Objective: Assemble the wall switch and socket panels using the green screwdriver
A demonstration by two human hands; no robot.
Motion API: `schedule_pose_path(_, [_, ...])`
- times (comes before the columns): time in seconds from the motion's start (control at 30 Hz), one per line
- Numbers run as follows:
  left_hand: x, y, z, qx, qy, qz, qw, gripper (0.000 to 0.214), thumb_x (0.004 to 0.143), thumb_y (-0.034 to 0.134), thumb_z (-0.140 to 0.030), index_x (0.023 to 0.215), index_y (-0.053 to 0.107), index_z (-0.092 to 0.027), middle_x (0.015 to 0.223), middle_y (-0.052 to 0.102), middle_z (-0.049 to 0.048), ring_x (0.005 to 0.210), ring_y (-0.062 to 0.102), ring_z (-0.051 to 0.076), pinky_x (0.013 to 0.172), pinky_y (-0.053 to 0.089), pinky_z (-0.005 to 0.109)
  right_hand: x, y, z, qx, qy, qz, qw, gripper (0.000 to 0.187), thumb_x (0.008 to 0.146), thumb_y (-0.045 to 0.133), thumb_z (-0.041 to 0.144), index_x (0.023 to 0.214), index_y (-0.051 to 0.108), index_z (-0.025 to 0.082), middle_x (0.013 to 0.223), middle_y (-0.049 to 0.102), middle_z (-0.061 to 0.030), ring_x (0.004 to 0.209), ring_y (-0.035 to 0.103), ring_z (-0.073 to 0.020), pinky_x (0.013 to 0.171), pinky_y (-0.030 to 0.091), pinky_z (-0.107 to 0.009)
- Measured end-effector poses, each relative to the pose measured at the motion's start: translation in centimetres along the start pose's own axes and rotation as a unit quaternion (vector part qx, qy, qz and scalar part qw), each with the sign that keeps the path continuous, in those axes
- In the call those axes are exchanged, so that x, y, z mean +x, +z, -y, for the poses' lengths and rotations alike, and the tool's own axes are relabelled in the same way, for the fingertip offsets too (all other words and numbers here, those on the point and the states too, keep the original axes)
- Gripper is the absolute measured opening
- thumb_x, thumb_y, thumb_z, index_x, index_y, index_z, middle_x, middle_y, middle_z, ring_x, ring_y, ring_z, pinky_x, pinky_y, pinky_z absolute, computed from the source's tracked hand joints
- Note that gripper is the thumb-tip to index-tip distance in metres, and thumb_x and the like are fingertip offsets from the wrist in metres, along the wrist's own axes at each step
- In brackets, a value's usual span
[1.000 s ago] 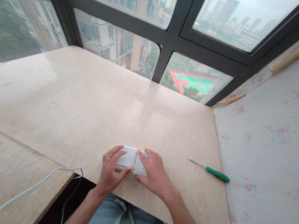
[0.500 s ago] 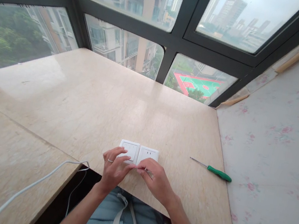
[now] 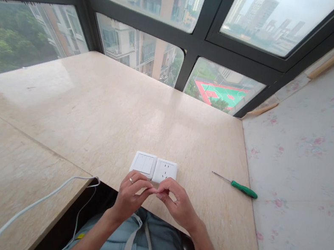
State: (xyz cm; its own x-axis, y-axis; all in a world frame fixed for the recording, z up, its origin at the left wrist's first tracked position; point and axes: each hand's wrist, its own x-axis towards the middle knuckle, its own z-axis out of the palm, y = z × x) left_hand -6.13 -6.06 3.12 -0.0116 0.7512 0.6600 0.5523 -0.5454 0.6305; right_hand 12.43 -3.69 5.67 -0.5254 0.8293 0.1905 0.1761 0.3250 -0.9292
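On the near side of the socket plate (image 3: 166, 170), the left hand (image 3: 131, 195) and the right hand (image 3: 178, 203) are pinching narrowly, meeting at the tips; I cannot tell whether they are holding anything. The switch plate (image 3: 143, 164) is lying just left of the socket plate, the screwdriver (image 3: 243, 189) well to its right.

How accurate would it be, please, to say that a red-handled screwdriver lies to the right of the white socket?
Not quite: the head view shows a screwdriver with a green, not red, handle. It does lie to the right of the white socket.
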Motion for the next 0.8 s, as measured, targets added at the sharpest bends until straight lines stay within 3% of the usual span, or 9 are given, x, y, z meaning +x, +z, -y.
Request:
schedule_pose_path(0.2, [0.1, -0.3, -0.5, -0.028, -0.032, 0.035, 0.998, 0.017, 0.088, 0.070, -0.026, 0.072, 0.066, -0.020, 0.067, 0.065, 0.0011, 0.066, 0.059, 0.016, 0.063, 0.048, 0.029, -0.5, 0.3, 0.0, 0.022, 0.002, -0.008, 1.000, 0.016, 0.095, 0.057, 0.035, 0.088, 0.063, 0.021, 0.083, 0.062, -0.0017, 0.076, 0.057, -0.0149, 0.069, 0.047, -0.027])
schedule_pose_path(0.63, [-1.0, 0.1, -0.6, -0.100, -0.080, 0.132, 0.983, 0.024, 0.089, 0.068, -0.028, 0.066, 0.066, -0.020, 0.063, 0.065, 0.0014, 0.064, 0.059, 0.016, 0.060, 0.046, 0.027, -3.3, 0.9, -1.6, 0.088, 0.086, 0.000, 0.992, 0.023, 0.091, 0.063, 0.042, 0.084, 0.064, 0.020, 0.080, 0.062, -0.0014, 0.075, 0.055, -0.0150, 0.070, 0.045, -0.028])
schedule_pose_path(0.8, [-1.4, 0.0, -0.4, -0.124, -0.125, 0.175, 0.969, 0.025, 0.087, 0.070, -0.030, 0.065, 0.068, -0.019, 0.062, 0.064, 0.0012, 0.059, 0.056, 0.013, 0.054, 0.043, 0.024, -3.5, 0.0, -1.0, 0.063, 0.088, 0.040, 0.993, 0.020, 0.095, 0.057, 0.035, 0.088, 0.068, 0.020, 0.084, 0.065, -0.0031, 0.080, 0.059, -0.0158, 0.075, 0.046, -0.028])
